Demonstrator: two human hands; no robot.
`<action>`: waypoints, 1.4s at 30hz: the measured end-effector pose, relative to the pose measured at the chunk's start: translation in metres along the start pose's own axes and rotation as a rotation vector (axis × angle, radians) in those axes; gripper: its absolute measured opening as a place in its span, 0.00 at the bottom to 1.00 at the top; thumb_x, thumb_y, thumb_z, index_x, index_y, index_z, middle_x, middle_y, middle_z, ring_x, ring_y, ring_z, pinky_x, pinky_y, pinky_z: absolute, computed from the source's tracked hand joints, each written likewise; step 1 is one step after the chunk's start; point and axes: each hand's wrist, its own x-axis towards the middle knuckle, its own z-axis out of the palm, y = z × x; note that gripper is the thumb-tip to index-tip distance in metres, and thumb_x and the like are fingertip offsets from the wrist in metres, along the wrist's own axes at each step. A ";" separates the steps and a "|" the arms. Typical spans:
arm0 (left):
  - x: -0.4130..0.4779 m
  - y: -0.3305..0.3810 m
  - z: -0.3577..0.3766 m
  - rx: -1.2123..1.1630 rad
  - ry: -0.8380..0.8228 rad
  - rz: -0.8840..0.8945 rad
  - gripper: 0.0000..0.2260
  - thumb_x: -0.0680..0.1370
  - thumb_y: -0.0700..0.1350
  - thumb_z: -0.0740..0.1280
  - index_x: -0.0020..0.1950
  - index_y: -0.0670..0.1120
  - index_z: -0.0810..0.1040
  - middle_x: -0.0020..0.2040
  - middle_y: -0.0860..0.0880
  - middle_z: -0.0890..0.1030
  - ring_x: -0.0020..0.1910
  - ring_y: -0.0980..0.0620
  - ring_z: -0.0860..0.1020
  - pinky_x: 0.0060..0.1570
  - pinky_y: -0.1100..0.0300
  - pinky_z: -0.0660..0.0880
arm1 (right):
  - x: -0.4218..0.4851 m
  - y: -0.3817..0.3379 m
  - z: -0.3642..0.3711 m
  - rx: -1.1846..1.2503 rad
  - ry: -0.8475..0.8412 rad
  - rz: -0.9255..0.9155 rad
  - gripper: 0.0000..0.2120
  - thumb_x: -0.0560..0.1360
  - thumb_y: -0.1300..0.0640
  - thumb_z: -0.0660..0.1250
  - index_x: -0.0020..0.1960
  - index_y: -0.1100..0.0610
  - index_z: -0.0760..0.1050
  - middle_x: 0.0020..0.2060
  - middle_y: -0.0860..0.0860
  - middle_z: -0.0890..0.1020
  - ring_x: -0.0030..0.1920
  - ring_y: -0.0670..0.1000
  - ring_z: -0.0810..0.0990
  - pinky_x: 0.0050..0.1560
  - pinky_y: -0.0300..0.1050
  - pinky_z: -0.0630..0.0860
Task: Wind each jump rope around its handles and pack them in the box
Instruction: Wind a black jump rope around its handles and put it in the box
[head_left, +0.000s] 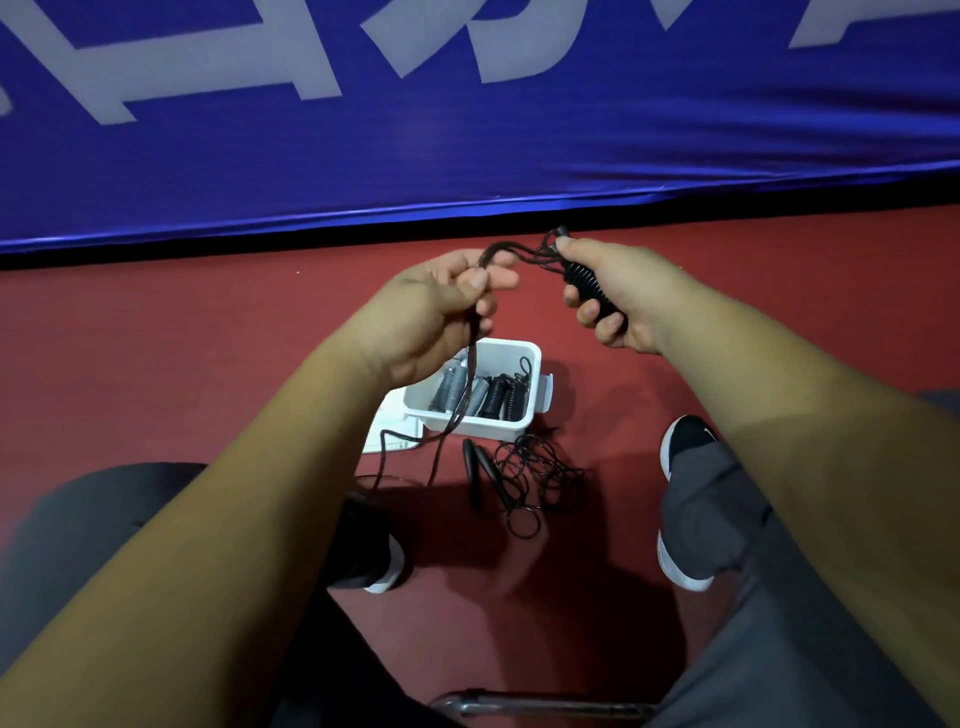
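**A:** ok so what are the hands up to rn?

**B:** the right hand (618, 291) is wrapped tight around the ribbed black handles (589, 288), held up in front of the person. The left hand (441, 306) is pinching a bunch of cord (470, 364) between thumb and fingers. From there the cord arcs across to the top of the handles, and the slack drops past the left wrist down to the floor (208, 364).

**A:** and the box?

**B:** the white box (511, 353) sits on the red floor between the feet, right below the hands. It has wound ropes inside, grey ones (452, 387) on the left and black ones (498, 395) on the right. A white lid (395, 431) lies against its left side.

**A:** anything else lying around?

**B:** yeah, one loose jump rope (524, 473) is on the floor just in front of the box, handles side by side and cord in a messy tangle of loops. A black shoe (685, 441) with a white sole is off to the right of it. Behind everything hangs a big blue banner (467, 130) with pale lettering, can't read it though.
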 end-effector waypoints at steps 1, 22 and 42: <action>-0.002 -0.001 -0.003 0.081 -0.056 0.004 0.13 0.85 0.32 0.58 0.65 0.40 0.77 0.53 0.48 0.86 0.39 0.55 0.74 0.45 0.62 0.74 | 0.000 -0.001 0.000 0.008 0.004 -0.003 0.12 0.80 0.38 0.70 0.54 0.45 0.76 0.34 0.46 0.77 0.25 0.43 0.68 0.22 0.33 0.56; -0.010 -0.004 0.011 0.607 -0.026 0.034 0.09 0.76 0.33 0.76 0.55 0.39 0.87 0.56 0.47 0.88 0.57 0.51 0.85 0.62 0.58 0.79 | 0.008 0.006 0.000 -0.047 0.017 -0.092 0.27 0.77 0.39 0.74 0.68 0.53 0.76 0.36 0.49 0.81 0.27 0.46 0.69 0.25 0.34 0.59; -0.002 -0.012 -0.006 1.071 0.005 -0.166 0.13 0.86 0.56 0.62 0.67 0.62 0.81 0.33 0.54 0.77 0.27 0.54 0.67 0.27 0.65 0.67 | -0.010 -0.012 -0.003 0.029 -0.176 -0.064 0.12 0.79 0.41 0.68 0.49 0.47 0.71 0.34 0.48 0.76 0.26 0.44 0.63 0.22 0.34 0.52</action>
